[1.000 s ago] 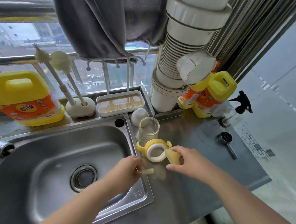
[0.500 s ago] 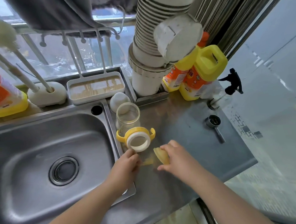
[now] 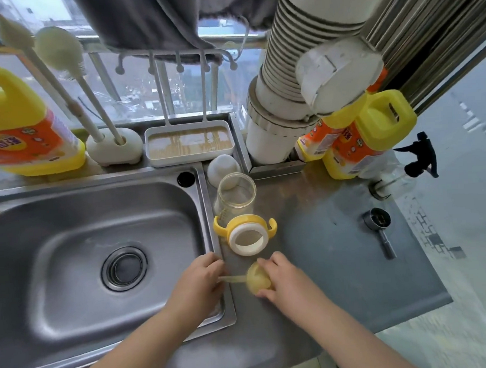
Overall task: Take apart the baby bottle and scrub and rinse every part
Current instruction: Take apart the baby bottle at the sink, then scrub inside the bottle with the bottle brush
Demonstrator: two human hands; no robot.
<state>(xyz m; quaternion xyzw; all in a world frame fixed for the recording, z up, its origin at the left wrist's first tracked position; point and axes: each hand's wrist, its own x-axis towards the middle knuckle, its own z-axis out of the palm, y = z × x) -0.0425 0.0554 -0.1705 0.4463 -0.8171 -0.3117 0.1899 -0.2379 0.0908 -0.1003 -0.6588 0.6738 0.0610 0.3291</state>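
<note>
Here, at the sink's near right corner, my left hand (image 3: 197, 282) pinches a thin yellowish straw (image 3: 234, 279) over the sink (image 3: 68, 210) rim, while my right hand (image 3: 283, 280) closes around the pale yellow nipple (image 3: 258, 280) just above the steel counter (image 3: 325, 264); the straw's far end meets the nipple. Just beyond my fingers lies the yellow-handled collar (image 3: 246, 234) with its white ring, mouth up, and touching its far side stands the clear bottle (image 3: 235, 197), open and upright. A white cap (image 3: 222, 168) sits behind the bottle. To the right, a small metal scoop (image 3: 377, 221) lies well apart on the counter. Farther back, two brushes (image 3: 60, 52) stand in a white holder (image 3: 114, 145) beside a drip tray (image 3: 189, 143), flanked by yellow detergent jugs (image 3: 371, 137).
</note>
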